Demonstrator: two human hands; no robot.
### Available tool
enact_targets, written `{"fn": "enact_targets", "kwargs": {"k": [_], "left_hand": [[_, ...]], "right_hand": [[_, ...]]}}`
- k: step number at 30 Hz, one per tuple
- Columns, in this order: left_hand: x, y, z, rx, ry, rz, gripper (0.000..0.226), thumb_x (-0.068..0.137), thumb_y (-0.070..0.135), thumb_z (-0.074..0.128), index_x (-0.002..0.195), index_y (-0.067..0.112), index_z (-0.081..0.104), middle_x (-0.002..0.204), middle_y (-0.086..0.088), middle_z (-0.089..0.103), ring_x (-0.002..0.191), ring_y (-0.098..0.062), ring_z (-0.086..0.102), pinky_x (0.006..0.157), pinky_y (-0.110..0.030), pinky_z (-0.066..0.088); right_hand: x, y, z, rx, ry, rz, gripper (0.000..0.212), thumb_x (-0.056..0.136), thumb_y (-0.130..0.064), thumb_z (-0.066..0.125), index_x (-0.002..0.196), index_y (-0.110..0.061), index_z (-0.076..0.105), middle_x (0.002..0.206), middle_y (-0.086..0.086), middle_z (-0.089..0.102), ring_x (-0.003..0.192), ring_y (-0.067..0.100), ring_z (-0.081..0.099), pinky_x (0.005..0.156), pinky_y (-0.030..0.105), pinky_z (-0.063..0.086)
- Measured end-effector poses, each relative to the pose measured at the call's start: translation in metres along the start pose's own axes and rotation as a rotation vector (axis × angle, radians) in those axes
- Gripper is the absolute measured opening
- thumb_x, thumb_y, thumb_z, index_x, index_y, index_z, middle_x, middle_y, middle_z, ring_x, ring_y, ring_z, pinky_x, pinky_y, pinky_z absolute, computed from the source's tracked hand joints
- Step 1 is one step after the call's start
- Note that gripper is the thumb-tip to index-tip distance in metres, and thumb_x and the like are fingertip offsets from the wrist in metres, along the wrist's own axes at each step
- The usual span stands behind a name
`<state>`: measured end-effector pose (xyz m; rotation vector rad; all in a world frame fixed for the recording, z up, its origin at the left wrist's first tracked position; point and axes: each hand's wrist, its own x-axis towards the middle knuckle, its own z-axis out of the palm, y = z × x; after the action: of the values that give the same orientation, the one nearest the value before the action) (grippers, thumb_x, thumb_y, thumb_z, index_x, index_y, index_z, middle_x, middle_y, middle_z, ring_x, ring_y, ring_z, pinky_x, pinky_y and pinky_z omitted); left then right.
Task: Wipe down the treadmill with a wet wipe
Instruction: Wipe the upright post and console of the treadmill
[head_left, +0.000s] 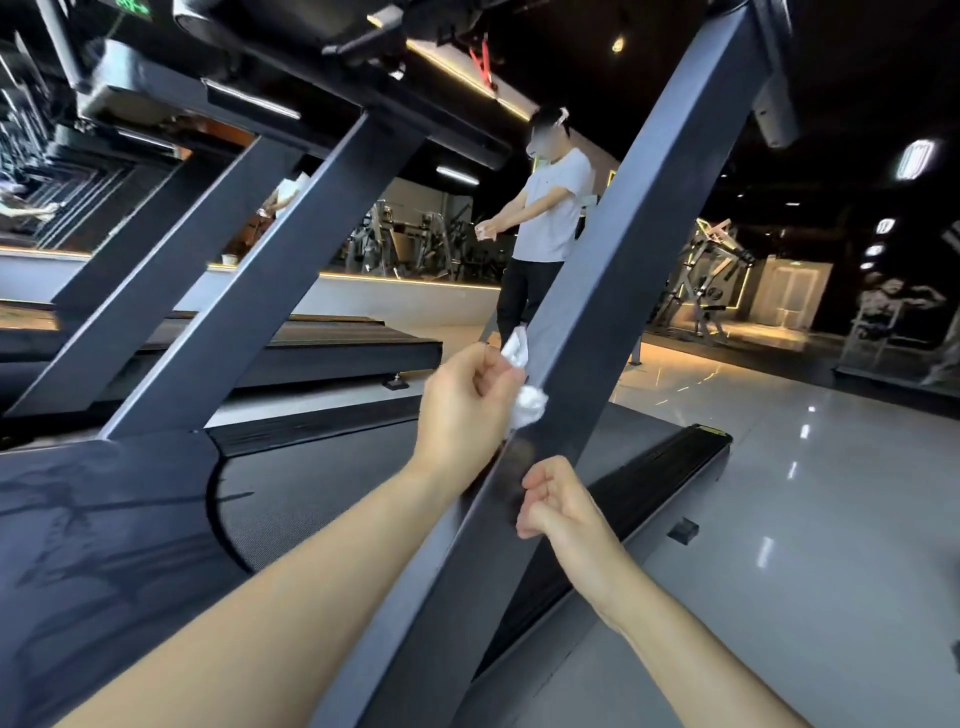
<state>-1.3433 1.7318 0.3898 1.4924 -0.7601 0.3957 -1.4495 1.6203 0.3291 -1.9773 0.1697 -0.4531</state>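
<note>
A person's left hand holds a crumpled white wet wipe, fingers pinched on it, pressing it against the inner edge of a treadmill's slanted dark grey upright. The right hand, fingers loosely curled and holding nothing, sits lower against the same upright. The treadmill belt lies below. Another person in a white shirt stands beyond.
</note>
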Motion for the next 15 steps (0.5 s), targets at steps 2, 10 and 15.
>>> {"fn": "enact_targets", "kwargs": {"k": [2,10,15], "left_hand": [[0.015,0.006,0.004,-0.096,-0.04,-0.046,0.023,0.096,0.022,0.069,0.077,0.013,0.058,0.066,0.008,0.052,0.061,-0.008,0.047,0.061,-0.023,0.043],[-0.068,-0.028,-0.035,0.134,-0.092,-0.181,0.023,0.103,0.034,0.055,0.083,0.025,0.052,0.065,-0.008,0.064,0.061,-0.025,0.059,0.064,-0.045,0.05],[0.008,0.042,-0.006,0.159,-0.066,-0.246,0.019,0.102,0.025,0.062,0.083,0.022,0.063,0.065,0.006,0.065,0.058,-0.006,0.053,0.061,-0.021,0.042]], "right_hand": [[0.001,-0.001,-0.002,0.01,-0.01,0.019,0.039,0.07,-0.026,0.054,0.107,-0.015,0.051,0.09,0.004,0.056,0.082,0.013,0.056,0.086,0.029,0.049],[0.005,-0.007,-0.004,0.078,-0.016,0.147,0.033,0.069,-0.026,0.053,0.101,-0.018,0.053,0.089,0.005,0.061,0.083,0.014,0.06,0.086,0.037,0.055],[0.027,-0.049,-0.027,0.029,0.14,0.268,0.018,0.087,-0.035,0.058,0.078,-0.02,0.063,0.076,0.003,0.072,0.079,0.023,0.07,0.083,0.051,0.055]]}}
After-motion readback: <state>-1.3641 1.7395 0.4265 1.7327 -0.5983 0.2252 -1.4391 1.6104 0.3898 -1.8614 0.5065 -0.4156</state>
